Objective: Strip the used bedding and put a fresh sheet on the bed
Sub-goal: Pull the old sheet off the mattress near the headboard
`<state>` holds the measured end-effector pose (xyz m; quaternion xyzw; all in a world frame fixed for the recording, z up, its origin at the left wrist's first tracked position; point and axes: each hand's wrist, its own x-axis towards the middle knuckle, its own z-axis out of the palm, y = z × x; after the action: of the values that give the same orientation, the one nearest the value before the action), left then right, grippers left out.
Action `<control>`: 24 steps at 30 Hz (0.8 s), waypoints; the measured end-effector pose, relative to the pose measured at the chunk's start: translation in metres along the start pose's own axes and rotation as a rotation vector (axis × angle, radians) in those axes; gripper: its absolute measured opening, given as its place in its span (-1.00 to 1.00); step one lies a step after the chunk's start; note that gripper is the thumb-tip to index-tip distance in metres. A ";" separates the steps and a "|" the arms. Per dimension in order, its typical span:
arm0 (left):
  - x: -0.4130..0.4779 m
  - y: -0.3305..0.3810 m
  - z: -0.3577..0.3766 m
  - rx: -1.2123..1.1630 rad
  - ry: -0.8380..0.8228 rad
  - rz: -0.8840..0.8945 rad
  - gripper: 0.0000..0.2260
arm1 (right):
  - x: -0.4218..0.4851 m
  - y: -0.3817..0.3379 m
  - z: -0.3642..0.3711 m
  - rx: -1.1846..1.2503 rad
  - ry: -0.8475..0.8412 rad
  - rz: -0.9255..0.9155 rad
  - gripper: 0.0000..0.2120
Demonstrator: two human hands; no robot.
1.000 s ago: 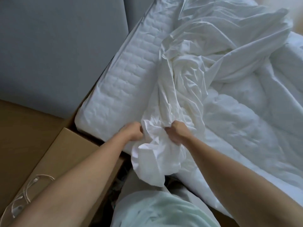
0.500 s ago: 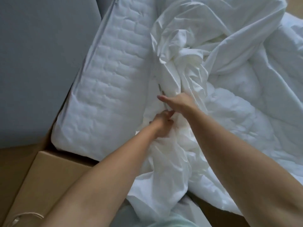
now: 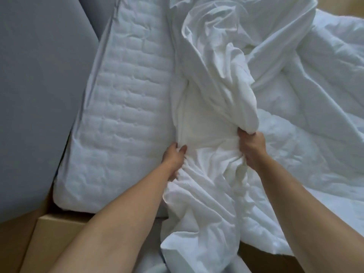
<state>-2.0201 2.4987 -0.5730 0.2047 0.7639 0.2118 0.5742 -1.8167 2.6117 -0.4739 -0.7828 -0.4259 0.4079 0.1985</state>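
- The white sheet (image 3: 212,85) lay gathered into a long rumpled band down the mattress (image 3: 122,115). It ran from the far edge to the near edge, where its loose end hung over the side.
- The left hand (image 3: 174,160) had its fingers curled into a fold on the band's left side, thumb on top, pinching the cloth where it met the bare quilted top.
- The right hand (image 3: 251,148) was closed in a fist round a thick twist of the same sheet, close beside the left hand.
- The stretch between the two hands was pulled fairly flat, which suggests they were drawing the cloth apart, either to find an edge or to bunch it for lifting.
- The mattress's left half was already bare, so stripping looked well along; no fresh sheet was laid yet.
- A quilted duvet (image 3: 315,134) was heaped over the right side, partly under the sheet, and would probably drag if the sheet were pulled hard.
- A cardboard box (image 3: 53,233) stood off the near left corner, and a grey panel (image 3: 39,95) ran along the left edge.
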 end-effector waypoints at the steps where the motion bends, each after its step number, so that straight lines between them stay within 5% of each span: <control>1: -0.001 -0.010 -0.008 0.078 0.029 -0.021 -0.59 | 0.001 -0.001 -0.009 0.019 0.022 -0.014 -0.78; 5: -0.012 -0.063 -0.042 0.408 0.056 -0.260 -0.55 | -0.011 -0.005 -0.023 0.006 0.011 -0.082 -0.69; 9: -0.010 -0.027 -0.051 0.729 0.086 -0.212 -0.39 | -0.026 -0.010 -0.015 0.031 0.012 -0.089 -0.64; 12: -0.007 0.021 -0.037 0.383 -0.027 0.087 -0.44 | -0.032 -0.024 -0.008 0.050 -0.003 -0.109 -0.68; 15: -0.044 0.033 -0.008 -0.096 -0.455 -0.158 -0.74 | -0.044 -0.046 0.011 0.114 -0.028 -0.164 -0.82; 18: -0.065 0.040 -0.020 -0.083 -0.239 -0.025 -0.74 | -0.055 -0.070 0.035 0.094 -0.064 -0.211 -0.85; 20: -0.080 0.036 -0.050 -0.164 -0.012 0.137 -0.51 | -0.057 -0.085 0.050 0.084 -0.088 -0.190 -0.84; 22: -0.109 0.014 -0.081 -0.121 0.004 0.178 -0.27 | -0.055 -0.100 0.063 0.102 -0.075 -0.158 -0.85; 24: -0.142 -0.017 -0.094 0.026 -0.139 0.053 -0.24 | -0.051 -0.116 0.077 0.171 -0.045 -0.092 -0.86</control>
<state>-2.0755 2.3973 -0.4472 0.2464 0.7194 0.2021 0.6172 -1.9529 2.6310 -0.4186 -0.7332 -0.4295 0.4507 0.2736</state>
